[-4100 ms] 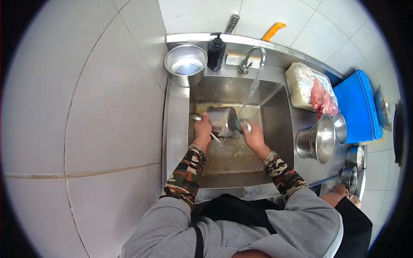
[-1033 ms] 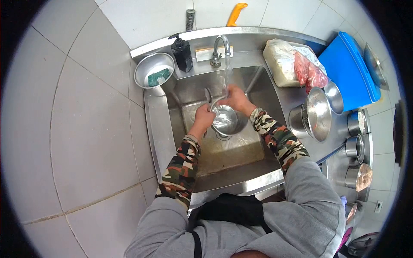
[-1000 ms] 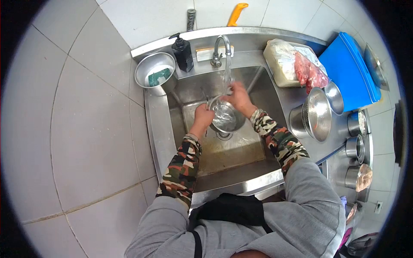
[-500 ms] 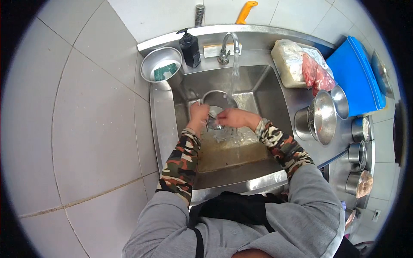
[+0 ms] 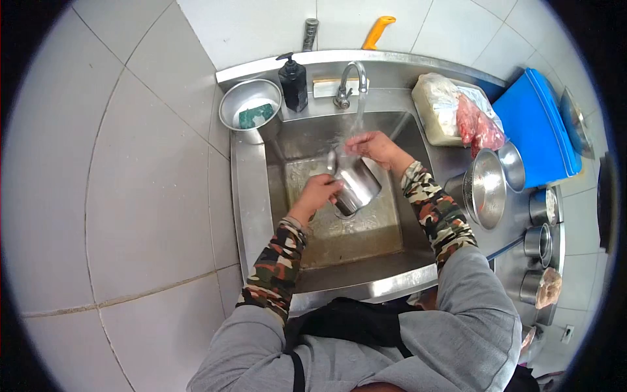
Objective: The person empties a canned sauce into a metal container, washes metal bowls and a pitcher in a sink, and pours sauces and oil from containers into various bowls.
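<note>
A shiny metal pot (image 5: 358, 187) is tilted over the sink floor (image 5: 353, 251), its side turned up. My left hand (image 5: 320, 192) is closed on the pot's left side. Under the stream from the faucet (image 5: 356, 75), my right hand (image 5: 372, 147) is at the pot's upper end, fingers bent together; what they hold, if anything, is too small to tell. A blurred loop, like a handle, shows between my hands.
At the back left stand a metal bowl (image 5: 228, 108) with a green sponge (image 5: 255, 116) and a black pump bottle (image 5: 294, 85). On the right are a tub (image 5: 431, 121) with bagged meat, a colander (image 5: 488, 189), a blue box (image 5: 532, 137) and several metal containers.
The pot, lying lower in the sink half a second ago, is now lifted and tilted, with my left hand on it. My right hand has moved up and right into the stream.
</note>
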Available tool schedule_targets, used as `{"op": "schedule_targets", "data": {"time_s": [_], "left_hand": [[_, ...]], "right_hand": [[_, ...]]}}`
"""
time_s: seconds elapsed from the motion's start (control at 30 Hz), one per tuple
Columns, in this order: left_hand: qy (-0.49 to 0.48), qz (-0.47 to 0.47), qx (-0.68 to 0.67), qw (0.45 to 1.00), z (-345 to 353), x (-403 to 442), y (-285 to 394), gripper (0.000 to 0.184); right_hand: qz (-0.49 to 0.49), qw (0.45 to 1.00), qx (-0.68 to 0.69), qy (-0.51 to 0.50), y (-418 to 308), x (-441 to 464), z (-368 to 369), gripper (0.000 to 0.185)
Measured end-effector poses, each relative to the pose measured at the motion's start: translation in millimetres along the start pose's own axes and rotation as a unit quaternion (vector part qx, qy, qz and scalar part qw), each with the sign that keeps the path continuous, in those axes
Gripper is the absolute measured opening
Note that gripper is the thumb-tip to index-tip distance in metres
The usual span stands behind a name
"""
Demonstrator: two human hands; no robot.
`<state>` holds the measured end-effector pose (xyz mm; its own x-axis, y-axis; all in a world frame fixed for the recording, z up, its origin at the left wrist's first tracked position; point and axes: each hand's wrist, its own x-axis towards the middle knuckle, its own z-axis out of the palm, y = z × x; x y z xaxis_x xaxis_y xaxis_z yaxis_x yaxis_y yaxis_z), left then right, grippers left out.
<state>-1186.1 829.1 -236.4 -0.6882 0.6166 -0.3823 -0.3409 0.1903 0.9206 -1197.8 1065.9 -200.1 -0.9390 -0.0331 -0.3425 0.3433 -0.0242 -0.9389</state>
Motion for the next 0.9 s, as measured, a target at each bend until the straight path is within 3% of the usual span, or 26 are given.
{"op": "schedule_targets", "data": {"time_s": [0.03, 0.07, 0.1, 0.17, 0.2, 0.23, 0.27, 0.3, 0.33, 0.37, 0.4, 0.5, 0.57, 0.63, 0.67, 0.7, 0.73, 0.77, 0.8, 0.83, 0.87, 0.9], "left_hand": [[-0.008, 0.046, 0.065, 0.997, 5.3, 3.7, -7.2, 0.024], [-0.015, 0.047, 0.133, 0.990, 9.6, 10.3, -12.6, 0.018], [-0.012, 0.047, 0.133, 0.990, 14.4, 9.1, -13.0, 0.018], [0.080, 0.282, 0.344, 0.892, 23.0, 3.4, -7.3, 0.018], [0.051, 0.238, 0.345, 0.906, 24.6, -2.7, 2.9, 0.019], [0.056, 0.239, 0.346, 0.906, 25.7, -2.9, 0.5, 0.019], [0.095, 0.274, 0.350, 0.891, 27.3, -6.5, -4.9, 0.017], [0.136, 0.304, 0.354, 0.874, 28.2, -13.4, -12.0, 0.018], [0.144, 0.297, 0.356, 0.874, 28.6, -27.8, -8.8, 0.018], [0.138, 0.148, 0.198, 0.959, 27.8, -43.4, -4.7, 0.020], [0.130, -0.004, 0.025, 0.991, 25.8, -59.3, -1.5, 0.024], [0.186, -0.097, -0.216, 0.954, 19.5, -90.5, -54.0, 0.028], [0.187, -0.147, -0.334, 0.912, 22.8, -119.4, -69.1, 0.026], [0.167, -0.180, -0.430, 0.869, 23.6, -141.3, -89.3, 0.028], [0.163, -0.187, -0.431, 0.867, 21.7, -145.1, -101.4, 0.030], [0.162, -0.181, -0.468, 0.850, 26.9, -154.0, -100.6, 0.030], [0.139, -0.208, -0.499, 0.830, 26.0, -162.3, -91.9, 0.028], [0.129, -0.216, -0.498, 0.830, 26.4, -172.5, -81.6, 0.026], [0.099, -0.171, -0.528, 0.826, 25.9, -177.5, -86.5, 0.027], [0.099, -0.183, -0.530, 0.822, 26.8, -187.4, -76.3, 0.027], [0.080, -0.161, -0.532, 0.827, 27.2, -192.8, -76.2, 0.028], [0.060, -0.137, -0.532, 0.833, 27.6, -200.9, -77.1, 0.029]], "right_hand": [[0.034, 0.997, 0.064, -0.038, -11.4, -4.8, 3.7, 0.020], [0.059, 0.995, 0.077, -0.015, -24.4, -10.7, 4.3, 0.022], [0.059, 0.995, 0.076, -0.018, -33.2, -10.1, 2.0, 0.022], [0.008, 0.974, -0.227, 0.012, -53.9, 4.1, -13.7, 0.030], [0.004, 0.973, -0.230, 0.010, -61.4, 12.6, -18.7, 0.030], [-0.160, 0.891, -0.416, 0.083, -67.2, 21.8, -22.6, 0.027], [-0.313, 0.746, -0.568, 0.149, -70.2, 30.4, -24.0, 0.026], [-0.316, 0.749, -0.565, 0.142, -70.0, 40.4, -28.5, 0.026], [-0.295, 0.711, -0.626, 0.129, -68.6, 50.8, -35.4, 0.027], [-0.277, 0.666, -0.683, 0.114, -65.8, 59.1, -39.4, 0.028], [-0.215, 0.677, -0.692, 0.126, -63.7, 63.9, -38.7, 0.028], [-0.078, 0.674, -0.728, 0.099, -53.9, 57.8, -33.3, 0.033], [-0.202, 0.710, -0.666, 0.109, -13.8, 58.0, -44.8, 0.041], [-0.181, 0.809, -0.552, 0.083, -2.1, 47.2, -50.6, 0.068], [-0.191, 0.822, -0.521, 0.124, 8.4, 39.5, -45.5, 0.075], [-0.200, 0.769, -0.588, 0.150, 29.8, 35.3, -48.1, 0.074], [-0.228, 0.852, -0.442, 0.160, 10.3, -9.7, -13.8, 0.070], [-0.218, 0.858, -0.430, 0.179, 51.8, -12.8, -19.0, 0.054], [0.059, 0.946, -0.319, 0.030, 11.4, -66.5, 26.1, 0.039], [0.181, 0.965, -0.191, -0.019, 22.4, -100.7, 40.2, 0.030], [0.241, 0.968, 0.024, -0.071, 41.6, -127.3, 62.5, 0.031], [0.259, 0.955, 0.120, -0.081, 61.3, -149.3, 75.9, 0.033]]}}
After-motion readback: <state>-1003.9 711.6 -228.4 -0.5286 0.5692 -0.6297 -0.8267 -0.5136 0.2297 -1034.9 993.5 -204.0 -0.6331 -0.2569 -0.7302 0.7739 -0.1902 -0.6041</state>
